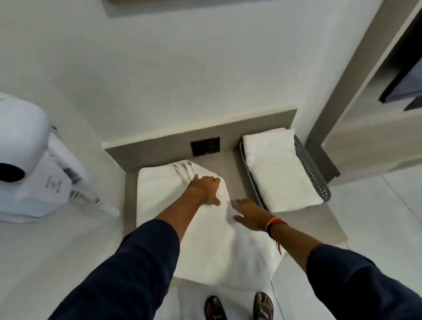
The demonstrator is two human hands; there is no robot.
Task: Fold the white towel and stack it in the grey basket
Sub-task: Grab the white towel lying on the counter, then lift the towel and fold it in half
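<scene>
1. I have the soft white terry towel (202,243) lying on the grey-beige worktop (305,225) straight ahead of me, its long axis running from the near edge, where it overhangs a little, away towards the back wall

2. My left hand (205,189) lies on the far part of the towel, fingers (215,181) curled over a raised, bunched fold there; it looks like a loose hold on that fold, though I cannot tell how firmly the cloth is pinched

3. My right hand (250,214) is flat and spread, palm down, at the towel's right edge, pressing or about to press; it has hold of nothing

4. The grey perforated plastic basket (310,173) stands to the right and slightly beyond the towel, just beside it but not touching, and already carries a folded white towel stack (276,171)

5. What the next move turns on, as I judge it: the fold still runs along the long axis, so the far end under my left hand should come back towards me, over the line my right hand pins

6. Once folded, the bundle travels right; my right hand is the nearer one to the basket

7. The task seems about midway: folding unfinished, stacking not yet done
</scene>
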